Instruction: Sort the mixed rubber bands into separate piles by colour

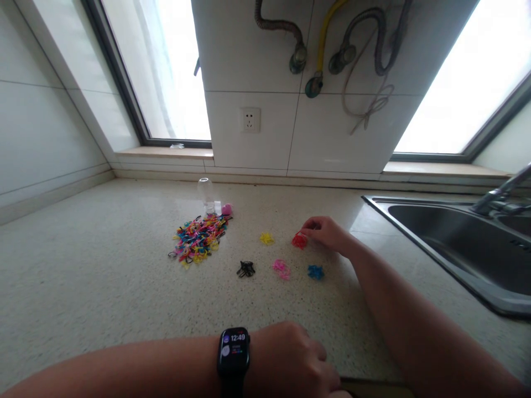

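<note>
My right hand [326, 233] reaches to a small heap of red rubber bands [299, 240], thumb and fingertips pinched on a red band at its upper edge. Around it lie separate little heaps of yellow bands [266, 238], pink bands [281, 269], blue bands [316, 272] and black bands [246, 269]. A larger mixed pile of coloured bands [200, 239] is off to the left. My left hand [292, 359], below a black watch [233, 352] on the wrist, rests at the counter's front edge with curled fingers; its palm is hidden, and nothing shows in it.
Behind the mixed pile stands a clear plastic bottle [204, 196], with a pink cap [226, 209] beside it. A steel sink [440, 237] with a faucet [501, 193] is set into the speckled counter [103, 276] at right. A socket [250, 120] and pipes are on the tiled wall.
</note>
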`<state>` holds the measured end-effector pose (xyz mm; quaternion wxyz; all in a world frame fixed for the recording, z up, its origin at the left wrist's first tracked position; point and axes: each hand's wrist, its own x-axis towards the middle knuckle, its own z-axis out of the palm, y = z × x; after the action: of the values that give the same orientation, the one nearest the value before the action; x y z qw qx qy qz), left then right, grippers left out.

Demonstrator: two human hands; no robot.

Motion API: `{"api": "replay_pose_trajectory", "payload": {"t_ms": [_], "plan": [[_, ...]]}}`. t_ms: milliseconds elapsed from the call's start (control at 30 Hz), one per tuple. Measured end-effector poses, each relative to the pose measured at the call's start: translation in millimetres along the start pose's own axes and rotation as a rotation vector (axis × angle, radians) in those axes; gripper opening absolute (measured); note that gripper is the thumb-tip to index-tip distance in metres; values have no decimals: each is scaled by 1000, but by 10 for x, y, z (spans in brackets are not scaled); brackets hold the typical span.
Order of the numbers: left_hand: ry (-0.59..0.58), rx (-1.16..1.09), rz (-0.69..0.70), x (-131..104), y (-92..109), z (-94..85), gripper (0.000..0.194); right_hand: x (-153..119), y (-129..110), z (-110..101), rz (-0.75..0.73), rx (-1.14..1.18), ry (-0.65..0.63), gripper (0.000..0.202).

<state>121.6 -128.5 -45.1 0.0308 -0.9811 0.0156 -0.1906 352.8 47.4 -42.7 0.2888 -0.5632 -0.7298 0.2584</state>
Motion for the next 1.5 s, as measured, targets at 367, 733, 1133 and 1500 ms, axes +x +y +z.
{"api": "replay_pose_trajectory", "payload": {"t_ms": [367,733,1133,1500], "plan": [[12,-14,-10,-16,0,45,9,1,32,-29,-12,-16,-114,26],[-43,-132,-31,-18,-54,33,9,60,103,-6,88,68,-61,35],[-54,-234,-706,-201,-1008,-827,19,150,286,-17,53,63,-47,39],[-28,259,-1218,-1215,-1996,-731,27,142,228,-24,66,54,-53,39]]}}
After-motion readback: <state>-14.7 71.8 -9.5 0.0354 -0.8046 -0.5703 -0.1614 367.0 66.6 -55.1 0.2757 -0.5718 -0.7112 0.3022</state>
